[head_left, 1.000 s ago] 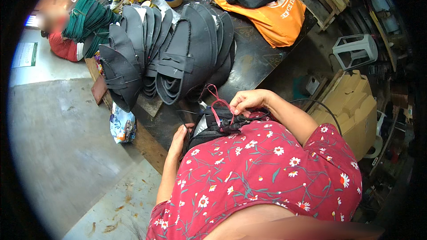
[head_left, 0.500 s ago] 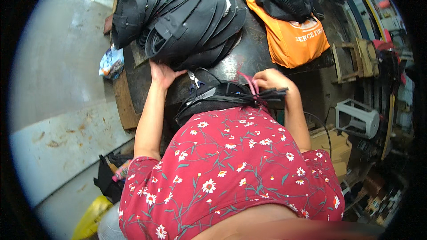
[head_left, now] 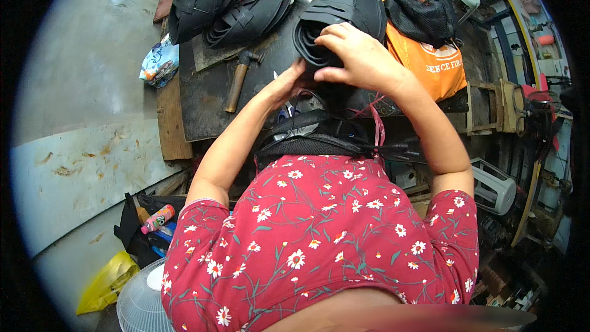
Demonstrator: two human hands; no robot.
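Observation:
A bundle of curved black leather-like pieces [head_left: 350,6], nested in one another with a rolled near end, is in front of me at the bench's near edge. My right hand [head_left: 359,55] curls over that rolled end, fingers on top and thumb below. At the bundle's lower left side, my left hand [head_left: 290,81] grips it, its fingertips partly hidden. Another stack of the same black pieces [head_left: 246,9] lies to the left. Between the stacks and me rests a hammer [head_left: 239,80] with a wooden handle. Scissors [head_left: 287,110] lie near my waist, partly covered.
An orange bag [head_left: 430,64] with a black mesh bag [head_left: 424,9] on it lies right of the bundle. A black waist bag [head_left: 313,135] sits against me. The dark bench [head_left: 206,114] has a wooden left edge. A fan [head_left: 144,301] stands lower left.
Part of the black stack is now apart, farther right, between my hands. My right hand has left the pink cord at my waist; my left hand has moved right. The hammer has come into sight.

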